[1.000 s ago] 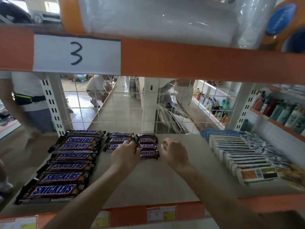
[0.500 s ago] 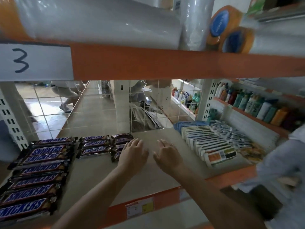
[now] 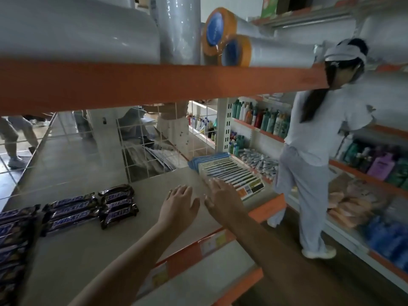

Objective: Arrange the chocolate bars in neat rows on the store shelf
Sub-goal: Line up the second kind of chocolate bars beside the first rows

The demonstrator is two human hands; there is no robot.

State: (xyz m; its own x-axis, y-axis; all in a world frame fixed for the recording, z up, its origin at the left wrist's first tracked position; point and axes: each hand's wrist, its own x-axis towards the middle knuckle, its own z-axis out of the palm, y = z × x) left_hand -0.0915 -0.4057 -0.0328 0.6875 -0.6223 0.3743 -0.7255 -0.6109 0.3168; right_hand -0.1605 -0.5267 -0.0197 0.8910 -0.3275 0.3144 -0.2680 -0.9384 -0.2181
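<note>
Chocolate bars (image 3: 88,208) left of both hands (fingers spread, empty): left hand (image 3: 178,204), right hand (image 3: 223,200)

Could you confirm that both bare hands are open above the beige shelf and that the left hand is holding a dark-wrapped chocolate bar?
Not quite: the head view shows the left hand holding nothing. Both it and the right hand are open above the beige shelf, with the dark-wrapped chocolate bars lying apart to their left.

An orange beam (image 3: 154,82) is seen across the top, with large rolls of clear film (image 3: 84,29) laid on the level above it. Behind the beige shelf board (image 3: 88,250) a white wire grid (image 3: 154,146) is fixed, through which a tiled floor (image 3: 13,173) is glimpsed. To the right, orange-edged racks (image 3: 364,177) are stocked with bottles (image 3: 260,115), dimly lit.
</note>
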